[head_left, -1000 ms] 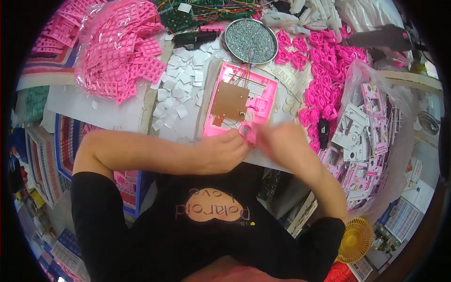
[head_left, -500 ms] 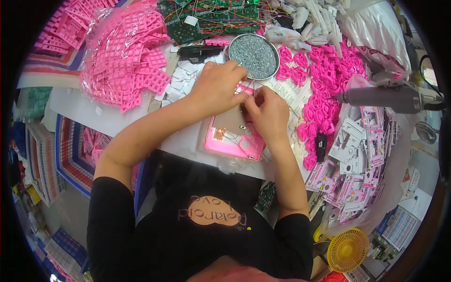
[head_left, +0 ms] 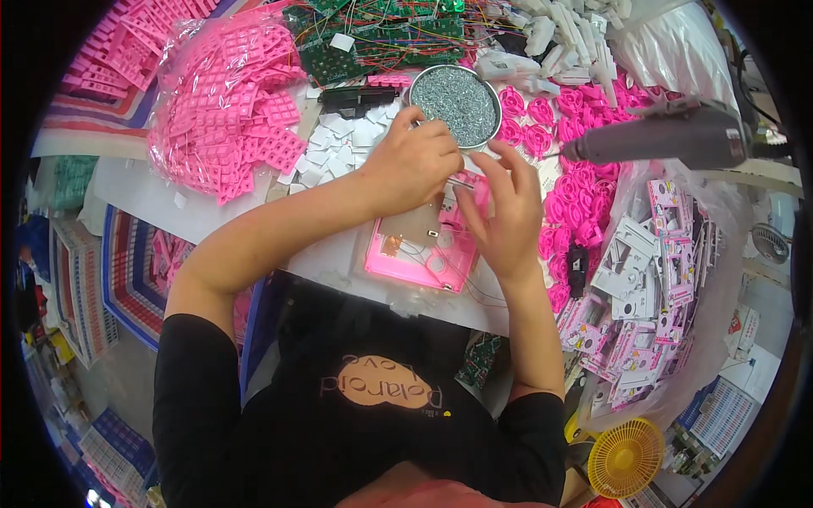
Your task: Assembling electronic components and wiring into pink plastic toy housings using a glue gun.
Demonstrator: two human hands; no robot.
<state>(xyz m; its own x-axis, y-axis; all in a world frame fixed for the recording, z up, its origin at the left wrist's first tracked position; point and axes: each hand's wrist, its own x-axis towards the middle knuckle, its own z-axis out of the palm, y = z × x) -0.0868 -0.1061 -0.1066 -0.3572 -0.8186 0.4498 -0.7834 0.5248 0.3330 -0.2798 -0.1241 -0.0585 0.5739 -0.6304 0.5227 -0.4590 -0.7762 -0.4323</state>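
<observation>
A pink plastic casing (head_left: 408, 269) lies on the white work surface in front of me, with a flat grey-brown plate (head_left: 408, 223) over its left part and thin wires looping across it. My left hand (head_left: 413, 165) is at the casing's far end, its fingers curled together; what they pinch, if anything, is hidden. To the right of the casing, my right hand (head_left: 506, 212) is open, thumb and fingers spread, with no object visible between them. Just beyond both hands stands a round metal bowl (head_left: 456, 106) full of small silvery screws.
A grey electric screwdriver (head_left: 660, 140) hangs at the right above pink ring-shaped parts (head_left: 584, 199). Bagged pink keypad-like parts (head_left: 224, 110) lie left, beside white squares (head_left: 339, 140). Green circuit boards (head_left: 373, 42) fill the back. Printed pink-and-white panels (head_left: 635, 279) pile at right.
My right hand has drawn back to the right and its fingers have spread from a pinch. My left hand has shifted slightly right. The screwdriver has swung leftward and up.
</observation>
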